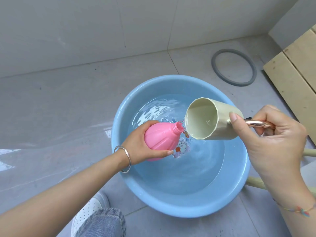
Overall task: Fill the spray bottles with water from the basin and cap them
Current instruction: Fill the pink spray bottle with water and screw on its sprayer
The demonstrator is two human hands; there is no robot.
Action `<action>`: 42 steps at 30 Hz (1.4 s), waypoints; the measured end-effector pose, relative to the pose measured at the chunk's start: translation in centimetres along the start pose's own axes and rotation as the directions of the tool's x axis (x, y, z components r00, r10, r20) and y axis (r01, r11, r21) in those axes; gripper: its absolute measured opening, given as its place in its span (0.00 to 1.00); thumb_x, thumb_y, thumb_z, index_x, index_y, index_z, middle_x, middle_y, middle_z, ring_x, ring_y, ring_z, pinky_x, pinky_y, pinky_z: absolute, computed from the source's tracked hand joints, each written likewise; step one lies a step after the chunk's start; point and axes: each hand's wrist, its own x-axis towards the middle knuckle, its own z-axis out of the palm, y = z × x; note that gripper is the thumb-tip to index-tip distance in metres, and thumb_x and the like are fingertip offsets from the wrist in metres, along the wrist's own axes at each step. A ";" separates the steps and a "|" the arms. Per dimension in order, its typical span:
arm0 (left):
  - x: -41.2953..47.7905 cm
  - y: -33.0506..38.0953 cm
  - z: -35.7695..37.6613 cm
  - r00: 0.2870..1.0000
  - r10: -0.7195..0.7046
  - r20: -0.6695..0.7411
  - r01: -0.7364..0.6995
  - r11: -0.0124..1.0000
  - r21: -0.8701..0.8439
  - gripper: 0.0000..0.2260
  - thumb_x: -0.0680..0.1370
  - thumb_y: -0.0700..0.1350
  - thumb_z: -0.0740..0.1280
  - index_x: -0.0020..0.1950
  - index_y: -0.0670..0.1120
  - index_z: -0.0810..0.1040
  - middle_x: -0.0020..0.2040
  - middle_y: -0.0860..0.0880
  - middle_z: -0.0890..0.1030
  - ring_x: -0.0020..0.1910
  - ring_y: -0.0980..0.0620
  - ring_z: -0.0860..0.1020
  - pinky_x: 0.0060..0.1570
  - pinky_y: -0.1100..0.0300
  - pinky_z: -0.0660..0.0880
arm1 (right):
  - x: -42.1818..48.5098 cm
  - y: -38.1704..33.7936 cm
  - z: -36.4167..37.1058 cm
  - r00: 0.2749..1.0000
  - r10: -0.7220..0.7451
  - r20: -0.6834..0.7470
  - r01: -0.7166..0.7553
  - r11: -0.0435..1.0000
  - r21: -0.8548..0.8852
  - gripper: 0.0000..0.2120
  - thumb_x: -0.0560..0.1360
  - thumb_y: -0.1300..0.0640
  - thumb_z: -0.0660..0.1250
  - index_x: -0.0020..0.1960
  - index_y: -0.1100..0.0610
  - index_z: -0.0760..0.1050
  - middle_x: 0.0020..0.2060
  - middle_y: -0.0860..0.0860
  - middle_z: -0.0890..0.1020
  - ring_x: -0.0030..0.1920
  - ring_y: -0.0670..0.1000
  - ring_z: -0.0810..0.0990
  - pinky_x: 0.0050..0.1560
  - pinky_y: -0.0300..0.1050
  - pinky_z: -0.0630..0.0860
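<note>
Left hand (142,144): fingers and thumb wrapped round the bulbous body of the pink spray bottle (160,139). The bottle is uncapped and tilted, with its threaded neck aimed up and right. It is held over the water, inside the rim line of the basin.

Right hand (273,139): fingers curled round the rose-gold handle (256,124) of a cream cup (205,120), thumb pressed on the cup wall. The cup is tipped on its side, mouth towards the bottle and lower lip just beside the neck.

Silver bangle (125,159) on left wrist.

Blue basin (118,134) stands on the grey tiled floor (51,108). Its water (179,168) is rippled.

Grey ring (234,67) lies on the floor beyond the basin. Pale wooden boards (290,79) at right. Light tiled wall (85,31) behind.
</note>
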 end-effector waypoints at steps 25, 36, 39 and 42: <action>0.0 0.3 0.0 1.000 0.005 0.001 -0.005 1.000 -0.012 0.36 0.53 0.66 0.76 0.58 0.63 0.71 0.52 0.64 0.78 0.49 0.66 0.77 0.45 0.75 0.71 | 0.3 -1.5 0.3 0.971 -0.235 0.036 0.238 0.965 -0.115 0.21 0.71 0.57 0.72 0.29 0.55 0.62 0.26 0.47 0.65 0.34 0.46 0.63 0.36 0.35 0.59; 0.0 0.2 0.0 1.000 0.002 0.001 -0.002 1.000 -0.009 0.37 0.53 0.67 0.77 0.59 0.62 0.71 0.52 0.63 0.78 0.50 0.64 0.77 0.47 0.70 0.74 | 1.3 0.5 1.7 0.965 -0.020 0.263 0.053 0.991 -0.119 0.17 0.68 0.39 0.72 0.36 0.46 0.66 0.34 0.43 0.67 0.37 0.47 0.66 0.48 0.42 0.64; 0.0 0.3 0.0 1.000 0.003 0.001 -0.003 1.000 -0.006 0.36 0.53 0.67 0.76 0.58 0.63 0.71 0.52 0.63 0.78 0.49 0.64 0.78 0.48 0.69 0.75 | 1.1 -0.2 1.4 0.961 -0.136 0.241 0.179 0.969 -0.168 0.19 0.71 0.48 0.72 0.32 0.54 0.66 0.30 0.45 0.66 0.35 0.50 0.63 0.44 0.41 0.63; 0.0 0.2 0.0 1.000 0.001 -0.002 -0.001 1.000 0.001 0.36 0.53 0.67 0.77 0.59 0.63 0.71 0.52 0.62 0.78 0.50 0.63 0.78 0.49 0.66 0.75 | 0.3 -3.1 0.4 0.920 -0.383 0.090 0.393 0.890 -0.232 0.20 0.72 0.58 0.72 0.27 0.61 0.67 0.26 0.51 0.63 0.35 0.52 0.58 0.40 0.42 0.60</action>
